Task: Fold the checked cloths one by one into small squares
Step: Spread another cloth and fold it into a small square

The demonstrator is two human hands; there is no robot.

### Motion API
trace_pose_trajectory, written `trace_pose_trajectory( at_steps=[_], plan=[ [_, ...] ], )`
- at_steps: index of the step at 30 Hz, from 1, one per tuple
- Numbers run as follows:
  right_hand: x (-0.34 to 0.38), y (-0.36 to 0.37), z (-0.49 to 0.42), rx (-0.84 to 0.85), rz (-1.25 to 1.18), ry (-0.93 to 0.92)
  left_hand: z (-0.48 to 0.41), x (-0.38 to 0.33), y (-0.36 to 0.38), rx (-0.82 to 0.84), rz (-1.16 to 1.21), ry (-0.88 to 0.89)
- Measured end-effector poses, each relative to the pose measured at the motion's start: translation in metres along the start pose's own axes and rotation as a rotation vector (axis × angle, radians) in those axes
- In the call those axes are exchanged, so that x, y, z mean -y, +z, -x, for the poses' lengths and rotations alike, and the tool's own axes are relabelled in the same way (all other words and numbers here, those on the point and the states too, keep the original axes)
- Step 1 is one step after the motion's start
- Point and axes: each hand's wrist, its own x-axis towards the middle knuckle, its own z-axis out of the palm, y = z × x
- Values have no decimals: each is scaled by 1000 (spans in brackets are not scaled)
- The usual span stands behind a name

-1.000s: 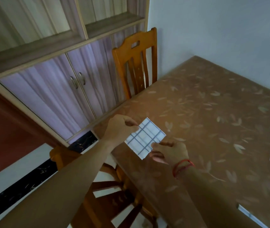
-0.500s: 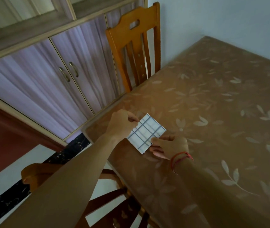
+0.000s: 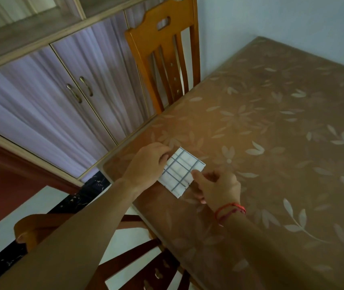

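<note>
Right and bottom picture edges cut off the brown leaf-patterned tabletop. Near its left corner, small white cloth with grey-blue checks: left edge covered by left hand, fingertips curled out of sight; near-right edge under right hand. Layer count unreadable. Orange slat-backed wooden chair: seat hidden behind tabletop's left edge. Darker wooden chair: partly behind left forearm, cropped at bottom.

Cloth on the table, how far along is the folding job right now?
Done: this cloth is already a small square near the corner of the table. In hand: the left hand and right hand pinch its opposite edges, seemingly squaring it up. Left: releasing it; no other cloths show in this view, so I cannot tell how many remain.
</note>
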Motion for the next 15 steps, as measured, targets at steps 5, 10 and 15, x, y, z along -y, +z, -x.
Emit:
trace_pose_trajectory(
  at_steps=[5,10,15],
  plan=[
    [-12,21,0,-133,421,-647,6,11,13,151,-120,239],
    [-14,37,-16,195,887,-715,1,25,29,286,-293,387],
    [-14,41,-31,260,1051,-681,0,36,32,279,-396,471]
  ],
)
